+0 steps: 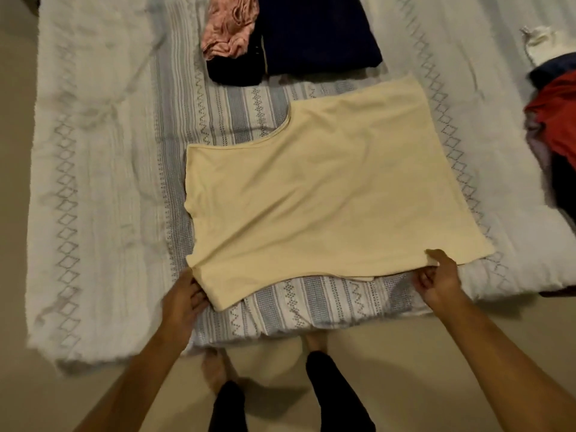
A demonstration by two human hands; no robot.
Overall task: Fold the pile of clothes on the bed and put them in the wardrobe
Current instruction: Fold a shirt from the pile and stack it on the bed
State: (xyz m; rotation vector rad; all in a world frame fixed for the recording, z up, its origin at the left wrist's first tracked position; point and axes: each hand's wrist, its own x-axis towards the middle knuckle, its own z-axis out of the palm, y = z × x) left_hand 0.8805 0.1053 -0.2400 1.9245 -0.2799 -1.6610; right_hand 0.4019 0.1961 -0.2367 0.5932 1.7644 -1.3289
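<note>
While the cream top (330,188) lies flat mid-bed (93,182), left hand (184,302) at seven o'clock and right hand (439,279) at five pinch its near edge with curled fingers; it looks light, limp, best held by corners.

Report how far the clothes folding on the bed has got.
Done: a folded navy garment lies at the far edge, with pink and black pieces beside it. In hand: the cream top lies flat, left hand and right hand gripping its near edge. Left: an unfolded red and dark pile at right; no wardrobe is in view.
</note>
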